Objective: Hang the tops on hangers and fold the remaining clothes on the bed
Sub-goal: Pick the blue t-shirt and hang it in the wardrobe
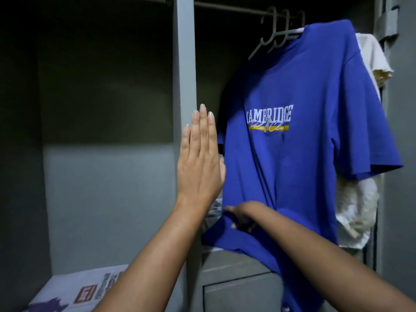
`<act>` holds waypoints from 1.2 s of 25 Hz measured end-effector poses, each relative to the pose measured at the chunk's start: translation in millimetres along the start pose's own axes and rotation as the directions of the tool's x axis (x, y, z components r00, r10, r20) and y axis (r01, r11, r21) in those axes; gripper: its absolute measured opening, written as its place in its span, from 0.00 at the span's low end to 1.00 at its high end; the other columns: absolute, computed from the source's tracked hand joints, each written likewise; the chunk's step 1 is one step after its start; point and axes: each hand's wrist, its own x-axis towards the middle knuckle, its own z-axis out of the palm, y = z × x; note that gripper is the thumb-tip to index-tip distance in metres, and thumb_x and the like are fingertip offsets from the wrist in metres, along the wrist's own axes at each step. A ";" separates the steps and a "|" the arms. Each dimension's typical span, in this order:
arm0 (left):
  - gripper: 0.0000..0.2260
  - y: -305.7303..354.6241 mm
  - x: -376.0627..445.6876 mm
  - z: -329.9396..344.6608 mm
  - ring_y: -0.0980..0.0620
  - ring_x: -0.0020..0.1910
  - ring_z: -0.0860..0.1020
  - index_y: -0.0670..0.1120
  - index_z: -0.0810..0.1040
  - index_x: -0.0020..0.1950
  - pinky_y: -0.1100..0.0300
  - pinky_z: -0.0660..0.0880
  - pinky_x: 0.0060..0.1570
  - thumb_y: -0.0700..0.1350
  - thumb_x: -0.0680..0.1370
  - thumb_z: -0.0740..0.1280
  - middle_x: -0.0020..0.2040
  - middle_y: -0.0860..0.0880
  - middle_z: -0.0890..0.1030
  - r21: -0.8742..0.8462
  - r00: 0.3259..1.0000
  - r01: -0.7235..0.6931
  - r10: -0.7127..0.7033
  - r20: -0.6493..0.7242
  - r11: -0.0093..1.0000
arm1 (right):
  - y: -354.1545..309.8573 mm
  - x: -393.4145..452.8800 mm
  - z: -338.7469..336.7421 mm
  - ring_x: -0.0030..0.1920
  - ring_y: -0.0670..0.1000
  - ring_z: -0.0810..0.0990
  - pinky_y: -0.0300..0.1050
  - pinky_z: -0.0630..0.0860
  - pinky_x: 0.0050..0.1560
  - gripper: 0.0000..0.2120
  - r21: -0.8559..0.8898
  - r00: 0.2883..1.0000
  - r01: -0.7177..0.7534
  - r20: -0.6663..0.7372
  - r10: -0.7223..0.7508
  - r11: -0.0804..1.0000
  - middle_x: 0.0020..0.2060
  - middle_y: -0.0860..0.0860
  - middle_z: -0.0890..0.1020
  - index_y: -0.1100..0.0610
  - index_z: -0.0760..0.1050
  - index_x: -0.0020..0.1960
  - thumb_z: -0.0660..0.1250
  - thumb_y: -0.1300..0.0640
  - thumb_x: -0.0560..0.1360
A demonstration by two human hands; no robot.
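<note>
A blue T-shirt [299, 154] printed "CAMBRIDGE" hangs on a white hanger [295, 31] from the wardrobe rail [225, 6]. My left hand [199, 158] is raised flat, fingers straight and together, in front of the grey wardrobe divider [184, 64], just left of the shirt. My right hand [240, 216] is low at the shirt's lower left hem, its fingers against the blue cloth; the grip is dim and partly hidden. A cream top [369, 55] hangs behind the blue shirt on the right.
Several empty white hangers [270, 34] hang on the rail left of the blue shirt. The left wardrobe bay is dark, with newspaper [87, 291] lining its shelf. A grey drawer front [238, 289] sits below the shirt. The wardrobe's right wall is close.
</note>
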 end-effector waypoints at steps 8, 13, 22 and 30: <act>0.38 1.1 -16.4 9.8 0.45 0.78 0.47 0.37 0.47 0.78 0.51 0.48 0.76 0.49 0.75 0.63 0.78 0.40 0.47 -0.016 0.999 0.025 -0.025 -0.029 1.000 | 20.8 76.8 -31.8 0.45 0.50 0.74 0.45 0.70 0.47 0.14 0.243 0.890 -0.015 -0.439 0.124 0.970 0.50 0.55 0.78 0.54 0.74 0.52 0.57 0.46 0.79; 0.38 2.0 -17.8 11.2 0.46 0.78 0.47 0.38 0.44 0.78 0.51 0.50 0.76 0.53 0.76 0.61 0.79 0.41 0.47 0.031 0.998 0.030 -0.028 -0.047 0.999 | 29.3 122.4 -42.3 0.47 0.56 0.80 0.52 0.78 0.51 0.22 0.045 0.962 -0.119 -0.241 0.126 0.992 0.50 0.55 0.80 0.55 0.72 0.60 0.71 0.47 0.70; 0.38 -1.4 -20.5 8.6 0.44 0.78 0.46 0.38 0.45 0.78 0.49 0.48 0.76 0.52 0.75 0.59 0.78 0.40 0.48 -0.050 1.000 0.007 -0.007 0.009 0.999 | 3.0 61.2 1.9 0.66 0.58 0.72 0.50 0.66 0.66 0.25 -0.070 0.972 -0.155 -0.190 0.140 0.985 0.69 0.56 0.71 0.61 0.67 0.71 0.58 0.46 0.81; 0.37 -5.8 -27.6 -9.3 0.44 0.78 0.48 0.39 0.50 0.78 0.51 0.46 0.76 0.54 0.75 0.59 0.78 0.41 0.51 -0.307 0.995 0.005 0.025 0.095 0.952 | 5.1 -39.6 34.1 0.71 0.57 0.65 0.52 0.61 0.71 0.31 0.403 0.920 0.049 -0.375 0.116 0.914 0.73 0.57 0.65 0.60 0.62 0.74 0.57 0.40 0.79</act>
